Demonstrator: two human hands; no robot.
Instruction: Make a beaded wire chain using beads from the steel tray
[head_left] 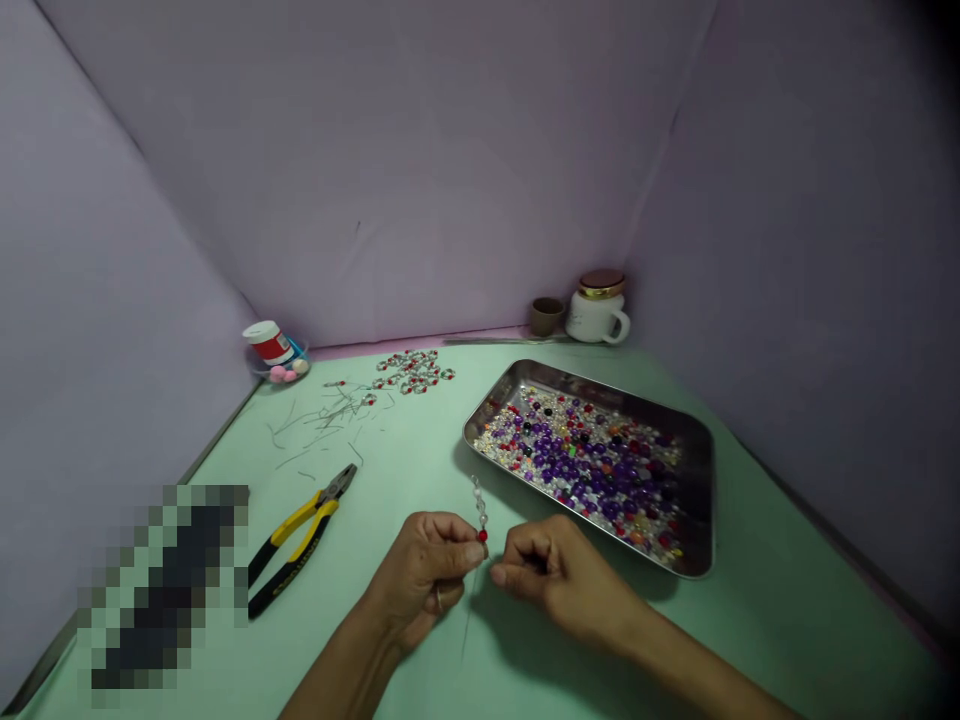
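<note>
Metal tray (699, 490) of mixed beads (585, 470), right of centre. Right hand (559, 570): fingers curled, can't tell if gripping. Left hand (435, 555): thumb and forefinger clamped on bead string (482, 518) near tray. 1 red bead (482, 536) at fingertips.

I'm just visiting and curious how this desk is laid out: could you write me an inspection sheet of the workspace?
Surface: green tabletop, with tools and beads on it.
Job's things: bead strand with clear beads above a red one; metal tray of mixed loose beads; pliers lying at left; red-and-clear links piled toward the back.
Clutter: scattered wire pieces; a pixelated dark patch at left, contents unreadable.
Hands: left hand pinches the strand; right hand is curled beside it, grip unclear.
Cables: nothing seen.
Surroundings: pale walls; brown cup and lidded mug at back; tilted tub at back left.
</note>
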